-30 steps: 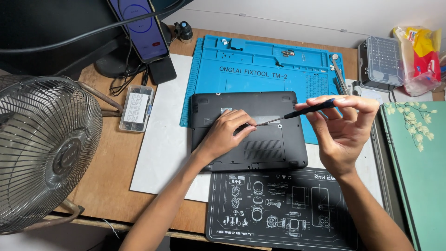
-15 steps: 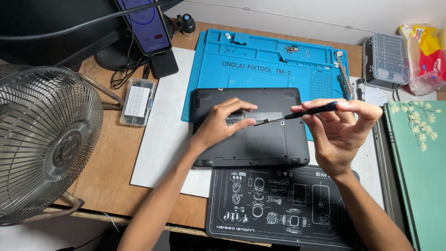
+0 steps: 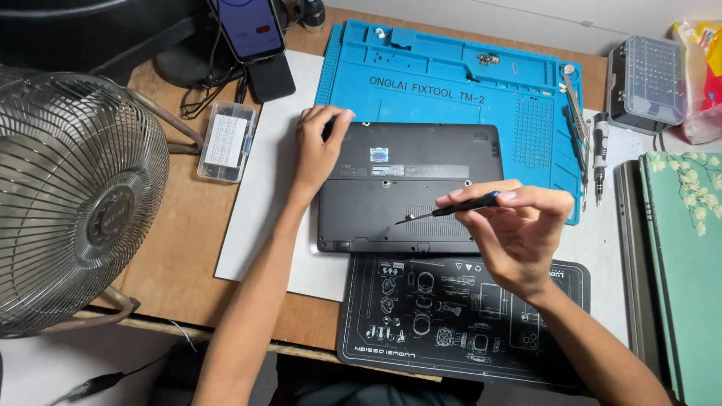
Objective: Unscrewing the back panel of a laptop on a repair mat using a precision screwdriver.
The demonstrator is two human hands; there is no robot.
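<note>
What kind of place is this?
Probably a home electronics repair desk: a blue repair mat, a dark laptop lying bottom up, and a clear case of screwdriver bits. The right hand holds a small screwdriver.

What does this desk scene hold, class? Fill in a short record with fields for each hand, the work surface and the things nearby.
left hand: left hand rests on the top left corner of the laptop
right hand: right hand grips a screwdriver, tip over the laptop base
laptop: closed, underside up, partly on the blue mat
front: black mat with white drawings
left: fan, small clear box
back: phone on a stand
right: bit case, green book
</note>
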